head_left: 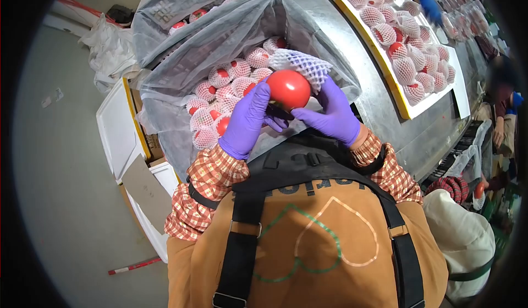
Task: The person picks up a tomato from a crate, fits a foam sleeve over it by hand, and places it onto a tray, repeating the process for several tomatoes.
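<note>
A bare red tomato (290, 89) is held up between my two purple-gloved hands, over a crate lined with grey film (181, 79). My left hand (246, 118) grips its left side, the thumb up along it and the fingertips underneath. A white foam net sleeve (301, 66) lies against the tomato's upper right, with its end at the fingers of my right hand (334, 112). My right thumb is at the tomato's lower edge. Inside the crate are several tomatoes in foam nets (224, 90), partly hidden by my hands.
Behind stands another lined crate (192, 13). On the metal table (379, 93) at right, a white foam box with a yellow edge (404, 107) holds several netted tomatoes. A co-worker's blue-gloved hand (430, 8) is beyond it. White foam boxes (118, 129) stand at left.
</note>
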A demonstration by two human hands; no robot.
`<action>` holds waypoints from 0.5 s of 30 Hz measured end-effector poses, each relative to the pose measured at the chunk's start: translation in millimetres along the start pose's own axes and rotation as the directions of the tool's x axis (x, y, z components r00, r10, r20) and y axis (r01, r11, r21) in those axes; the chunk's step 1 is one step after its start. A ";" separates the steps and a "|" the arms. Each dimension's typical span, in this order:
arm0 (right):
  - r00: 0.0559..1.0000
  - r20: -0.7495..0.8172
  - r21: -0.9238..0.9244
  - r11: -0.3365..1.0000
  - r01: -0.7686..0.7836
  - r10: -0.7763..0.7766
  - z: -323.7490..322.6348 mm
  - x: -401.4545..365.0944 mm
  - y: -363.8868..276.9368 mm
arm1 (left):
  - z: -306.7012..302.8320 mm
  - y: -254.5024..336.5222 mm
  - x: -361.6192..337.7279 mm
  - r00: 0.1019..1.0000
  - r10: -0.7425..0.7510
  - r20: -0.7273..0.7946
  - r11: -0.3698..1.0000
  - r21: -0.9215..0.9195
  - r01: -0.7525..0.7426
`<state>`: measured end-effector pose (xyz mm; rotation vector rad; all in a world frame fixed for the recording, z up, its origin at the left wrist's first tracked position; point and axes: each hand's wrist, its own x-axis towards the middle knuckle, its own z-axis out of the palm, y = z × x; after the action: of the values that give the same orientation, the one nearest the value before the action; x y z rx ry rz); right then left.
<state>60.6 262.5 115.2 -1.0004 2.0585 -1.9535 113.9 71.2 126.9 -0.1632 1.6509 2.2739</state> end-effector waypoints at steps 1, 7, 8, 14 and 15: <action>1.000 -0.007 -0.005 1.000 0.001 -0.001 -2.2 -0.7 -4.1 | 1.5 -0.6 0.4 0.998 0.024 -0.050 1.000 -0.016 -0.025; 0.896 0.067 0.836 0.465 -0.291 0.439 -7.2 -9.4 -23.6 | -19.2 -11.2 21.8 0.989 0.058 -0.134 0.994 0.096 -0.046; 0.862 0.140 0.849 0.389 -0.357 0.487 -12.5 -13.3 -21.6 | -12.2 -10.7 20.8 0.999 -0.027 -0.047 0.997 -0.070 0.023; 0.869 0.193 0.903 0.265 -0.339 0.455 -27.0 -25.1 -1.0 | -1.8 -25.9 36.4 0.970 -0.101 0.219 0.907 -0.380 0.181; 0.871 0.210 0.915 0.225 -0.336 0.444 -30.1 -26.9 1.2 | 1.9 -22.8 37.6 0.967 -0.106 0.230 0.908 -0.375 0.188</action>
<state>65.2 302.2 109.5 -0.0520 0.6409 -2.2948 86.2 86.5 96.4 -0.1357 1.0287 2.3868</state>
